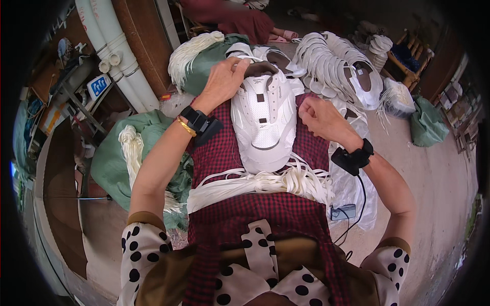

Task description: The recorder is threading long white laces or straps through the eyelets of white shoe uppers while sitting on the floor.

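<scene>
A white shoe upper (263, 115) lies on my lap over a red-and-black checked apron (214, 132), its toe toward me. My left hand (224, 81) pinches the upper's edge near the collar at the far left. To the right of the upper, my right hand (326, 120) is curled closed; whatever its fingers may hold is hidden. The row of eyelets on the upper's right side shows no lace through it. Across my lap, just below the toe, lies a thick bundle of white shoelaces (255, 186).
Rows of stacked white shoe uppers (326, 66) lie beyond my right hand. Green sacks (122, 158) with lace bundles (131, 148) stand at the left. A phone-like device (343, 212) with a black cable rests on clear plastic at the right. Another person's foot (290, 34) shows at the back.
</scene>
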`<state>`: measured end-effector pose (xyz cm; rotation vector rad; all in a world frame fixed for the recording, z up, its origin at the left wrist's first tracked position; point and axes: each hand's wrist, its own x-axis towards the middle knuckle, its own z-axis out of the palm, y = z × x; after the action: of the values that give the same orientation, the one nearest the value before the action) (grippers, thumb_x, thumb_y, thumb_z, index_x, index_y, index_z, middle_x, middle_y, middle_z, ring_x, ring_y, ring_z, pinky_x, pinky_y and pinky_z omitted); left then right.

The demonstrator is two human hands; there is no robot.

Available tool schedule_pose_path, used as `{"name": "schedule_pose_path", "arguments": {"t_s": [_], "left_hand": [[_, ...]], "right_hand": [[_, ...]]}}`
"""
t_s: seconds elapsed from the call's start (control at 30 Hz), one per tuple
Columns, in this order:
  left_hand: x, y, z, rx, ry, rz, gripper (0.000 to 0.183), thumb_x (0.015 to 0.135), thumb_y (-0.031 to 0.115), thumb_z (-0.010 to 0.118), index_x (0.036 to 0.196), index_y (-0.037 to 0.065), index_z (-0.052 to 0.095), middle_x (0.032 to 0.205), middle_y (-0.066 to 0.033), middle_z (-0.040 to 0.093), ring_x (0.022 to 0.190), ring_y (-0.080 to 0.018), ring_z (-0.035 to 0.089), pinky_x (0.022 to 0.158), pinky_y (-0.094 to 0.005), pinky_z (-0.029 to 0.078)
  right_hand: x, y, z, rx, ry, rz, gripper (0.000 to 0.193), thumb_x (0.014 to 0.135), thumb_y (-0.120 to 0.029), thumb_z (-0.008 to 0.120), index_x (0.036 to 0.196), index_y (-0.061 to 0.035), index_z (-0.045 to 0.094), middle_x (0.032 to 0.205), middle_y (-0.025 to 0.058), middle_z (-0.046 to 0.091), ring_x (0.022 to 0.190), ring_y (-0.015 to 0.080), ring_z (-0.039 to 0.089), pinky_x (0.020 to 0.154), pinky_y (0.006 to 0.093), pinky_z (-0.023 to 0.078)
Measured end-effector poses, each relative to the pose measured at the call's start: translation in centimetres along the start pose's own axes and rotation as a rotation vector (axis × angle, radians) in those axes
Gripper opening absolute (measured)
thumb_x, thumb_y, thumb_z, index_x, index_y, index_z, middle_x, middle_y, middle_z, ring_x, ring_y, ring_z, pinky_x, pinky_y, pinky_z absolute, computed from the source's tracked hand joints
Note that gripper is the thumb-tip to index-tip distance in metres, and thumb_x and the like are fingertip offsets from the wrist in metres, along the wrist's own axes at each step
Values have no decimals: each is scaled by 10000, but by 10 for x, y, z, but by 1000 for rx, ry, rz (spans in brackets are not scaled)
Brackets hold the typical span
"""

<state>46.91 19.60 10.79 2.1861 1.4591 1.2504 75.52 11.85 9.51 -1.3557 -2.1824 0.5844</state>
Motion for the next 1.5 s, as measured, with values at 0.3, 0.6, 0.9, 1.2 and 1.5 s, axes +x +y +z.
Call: {"name": "schedule_pose_path", "arguments": {"t_s": [0.3,0.6,0.9,1.2,1.5], "left_hand": [[-74,3,-10,-131,93,49,241,982,166,638,1148,-5,669,1179,-87,641,928,-147,635,799,-286,531],[-115,75,4,-314,-228,255,105,911,78,687,982,3,705,915,-78,692,742,-143,630,603,-270,487],[-93,94,45,-371,-309,289,151,907,94,695,1034,16,720,962,-81,705,758,-141,627,671,-280,512],[-93,85,43,-335,-461,252,256,1012,191,589,1148,4,699,1020,-87,722,905,-155,658,788,-308,531],[-110,119,32,-819,-1004,153,383,1082,307,497,1183,-14,681,878,-35,689,780,-76,590,726,-260,483]], "right_hand": [[-79,-2,17,-7,-116,106,71,812,-84,697,805,-13,701,684,94,649,673,224,659,638,360,521],[-84,3,15,678,-74,318,156,960,-208,636,909,-60,636,783,25,643,724,136,628,657,286,498],[-92,-9,37,-222,51,-143,119,818,-103,695,757,-11,651,849,173,682,685,337,663,629,449,526],[-92,-16,-25,1366,-59,112,130,1064,-200,525,1070,-71,535,700,-63,403,588,38,361,541,204,311],[-159,46,-269,895,751,-192,209,1049,-178,575,850,-125,538,590,-99,293,474,16,227,429,219,199]]}}
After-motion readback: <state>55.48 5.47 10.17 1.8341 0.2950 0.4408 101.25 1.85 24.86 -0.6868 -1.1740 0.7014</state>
